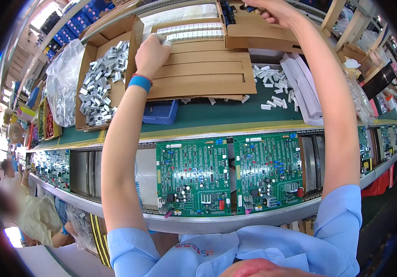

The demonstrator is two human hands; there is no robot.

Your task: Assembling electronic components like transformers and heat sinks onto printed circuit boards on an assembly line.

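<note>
My left hand [152,53], with a blue band on its wrist, reaches to the left end of the rows of white connectors [193,34] in a flat cardboard tray [198,69]. Its fingers are bent together there; what they pinch is hidden. At the top, my right hand [277,11] is closed on a small dark blue part [251,8], beside a cardboard box [258,36] that contains dark blue and black parts [228,13]. Two green circuit boards [193,173], [268,171] lie side by side on the line in front of me.
A cardboard box of loose silver-grey parts [103,85] stands left, beside a clear plastic bag [64,81]. Loose white connectors [274,83] and a pale long tray [303,87] lie right. A blue bin [160,112] sits under the flat tray. Another person [41,217] is at far left.
</note>
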